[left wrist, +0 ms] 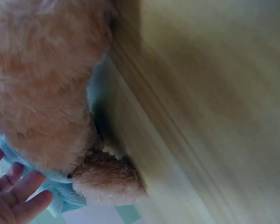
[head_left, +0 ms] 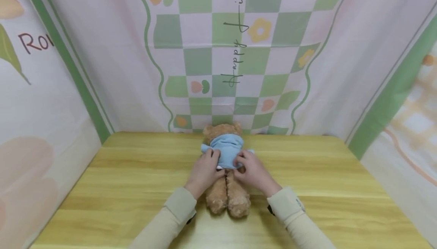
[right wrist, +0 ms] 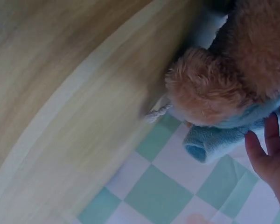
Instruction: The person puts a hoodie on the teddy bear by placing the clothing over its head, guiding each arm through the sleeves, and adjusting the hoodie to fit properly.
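A brown plush teddy bear lies on the table, legs toward me. Light blue clothing covers its body; the bear's face is not visible. My left hand rests on the clothing's lower left side, thumb near the hem. On the lower right side, my right hand touches the cloth with bent fingers. In the left wrist view the fingers are spread beside blue cloth. The right wrist view shows a hollow blue sleeve beside a furry limb. Both thumbs are hidden in the wrist views.
The wooden table ends at a hanging green-and-white checked cloth behind the bear's head. Printed curtains also stand at left and right. A white twisted cord shows beside the bear in the right wrist view.
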`<state>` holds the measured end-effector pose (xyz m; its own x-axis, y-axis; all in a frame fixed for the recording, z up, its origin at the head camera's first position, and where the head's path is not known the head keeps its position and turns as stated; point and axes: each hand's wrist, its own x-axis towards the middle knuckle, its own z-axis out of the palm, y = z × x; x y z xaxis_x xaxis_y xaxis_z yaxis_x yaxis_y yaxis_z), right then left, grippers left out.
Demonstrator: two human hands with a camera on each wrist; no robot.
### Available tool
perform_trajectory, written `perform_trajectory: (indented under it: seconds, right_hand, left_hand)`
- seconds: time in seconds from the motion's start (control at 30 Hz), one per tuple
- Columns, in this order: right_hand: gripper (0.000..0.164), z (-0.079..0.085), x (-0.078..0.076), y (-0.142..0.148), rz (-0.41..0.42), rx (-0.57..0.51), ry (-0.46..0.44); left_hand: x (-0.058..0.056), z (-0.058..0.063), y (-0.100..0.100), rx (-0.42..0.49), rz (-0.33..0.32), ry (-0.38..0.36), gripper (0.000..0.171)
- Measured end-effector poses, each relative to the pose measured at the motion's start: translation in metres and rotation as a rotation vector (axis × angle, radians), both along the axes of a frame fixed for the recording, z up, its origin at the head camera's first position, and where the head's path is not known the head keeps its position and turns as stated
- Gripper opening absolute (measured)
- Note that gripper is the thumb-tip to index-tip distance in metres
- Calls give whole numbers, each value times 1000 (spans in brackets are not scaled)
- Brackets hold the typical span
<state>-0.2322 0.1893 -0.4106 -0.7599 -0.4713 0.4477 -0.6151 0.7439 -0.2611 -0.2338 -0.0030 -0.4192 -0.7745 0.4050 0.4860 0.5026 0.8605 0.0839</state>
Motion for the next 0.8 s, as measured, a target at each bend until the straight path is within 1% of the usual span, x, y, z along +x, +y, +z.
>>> perform_trajectory:
  seconds: [0.07, 0.17, 0.27, 0.33, 0.4, 0.5, 0.6, 0.77, 0.8]
  right_hand:
    - [12, -2, 1, 1, 39, -10, 23]
    - [12, -6, 1, 5, 93, -20, 73]
    - [10, -5, -1, 11, 114, -57, 87]
    - [13, -3, -3, 16, 80, -83, 62]
    - [19, 0, -4, 20, 27, -100, 20]
    - [24, 0, -6, 25, -53, -71, -40]
    - [19, -1, -8, 26, -76, -54, -57]
    - [10, -2, -10, 23, -101, -79, -72]
    - [10, -2, -10, 23, -106, -84, -78]
  left_hand:
    - [-1, -3, 2, -19, 23, 44, 40]
    - [-2, -7, 2, -59, 29, 109, 39]
    - [-3, -8, 1, -67, 24, 129, 39]
    - [-3, -6, 0, -61, 25, 116, 42]
    - [-2, -3, -1, -56, 25, 83, 46]
    - [-1, 0, -2, -61, 17, 27, 52]
    - [-2, 1, -2, -66, 9, 0, 55]
    - [-4, 0, -1, -44, -5, 4, 53]
    - [-5, 0, -1, -36, -5, -6, 53]
